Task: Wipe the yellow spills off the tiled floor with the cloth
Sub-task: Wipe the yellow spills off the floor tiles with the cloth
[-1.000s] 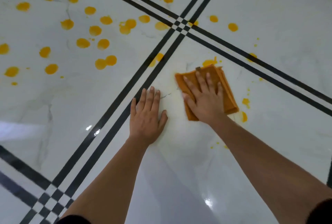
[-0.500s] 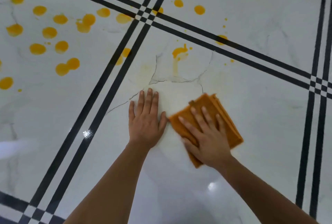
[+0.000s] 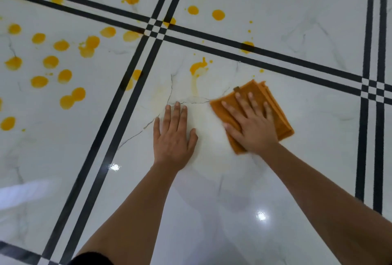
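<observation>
A folded orange cloth (image 3: pixel 273 103) lies flat on the glossy white tiled floor (image 3: pixel 297 148). My right hand (image 3: pixel 252 124) presses on it, fingers spread. My left hand (image 3: pixel 174 137) rests flat on the bare tile just left of the cloth, holding nothing. A smeared yellow spill (image 3: pixel 198 67) with a faint streak below it sits a little beyond the cloth's far left corner. Several round yellow spots (image 3: pixel 63 75) cover the tile to the left, past the black stripes. More yellow drops (image 3: pixel 218 14) lie on the far tile, and one (image 3: pixel 247 47) sits on a stripe.
Double black stripes (image 3: pixel 135 86) cross the floor and meet at a checkered junction (image 3: pixel 157 29); another junction (image 3: pixel 374 88) is at the right. Thin dark veins run through the tile near my left hand. Light glints (image 3: pixel 261 216) shine on the near tile.
My right hand has slid the cloth to the right and away from my left hand, after first pulling it toward me. The spots near the cloth's right side are gone. My left hand stays planted.
</observation>
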A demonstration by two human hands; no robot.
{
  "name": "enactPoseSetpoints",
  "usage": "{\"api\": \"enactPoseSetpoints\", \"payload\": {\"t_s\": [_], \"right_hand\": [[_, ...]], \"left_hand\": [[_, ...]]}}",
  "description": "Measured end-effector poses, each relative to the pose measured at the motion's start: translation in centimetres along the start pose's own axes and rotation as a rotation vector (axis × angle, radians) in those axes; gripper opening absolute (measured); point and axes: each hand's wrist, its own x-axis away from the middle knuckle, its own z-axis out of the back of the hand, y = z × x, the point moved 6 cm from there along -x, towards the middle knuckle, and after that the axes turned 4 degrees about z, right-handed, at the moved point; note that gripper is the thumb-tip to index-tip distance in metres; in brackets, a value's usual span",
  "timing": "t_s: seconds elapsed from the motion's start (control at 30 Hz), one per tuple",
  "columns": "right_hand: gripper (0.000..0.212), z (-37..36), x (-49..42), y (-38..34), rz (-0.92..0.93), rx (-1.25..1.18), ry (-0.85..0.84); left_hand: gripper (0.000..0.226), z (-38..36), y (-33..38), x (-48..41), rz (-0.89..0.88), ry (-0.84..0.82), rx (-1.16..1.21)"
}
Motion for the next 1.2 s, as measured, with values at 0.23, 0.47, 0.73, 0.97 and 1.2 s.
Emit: {"api": "enactPoseSetpoints", "payload": {"t_s": [0.23,0.47,0.73,0.97,1.2], "right_hand": [[0.053,2.4,-5.4,-1.4,-0.031,-0.384,-0.199],[0.051,6.2,-1.9,1.5,-0.237,-0.539,-0.082],[0.048,12.7,-3.8,4.9,-0.205,-0.430,-0.216],[0.050,13.9,-5.0,7.9,-0.326,-0.534,-0.254],[0.050,4.6,-5.2,10.3,-0.439,-0.519,-0.203]], "left_hand": [[0.071,5.1,1.8,-0.9,0.094,0.022,-0.024],[0.068,7.8,5.6,-2.3,0.064,-0.032,0.052],[0.057,12.0,9.1,-10.0,-0.215,-0.220,-0.156],[0.057,10.7,13.7,-15.1,-0.377,-0.198,-0.240],[0.087,-2.9,15.4,-8.8,-0.171,-0.283,-0.072]]}}
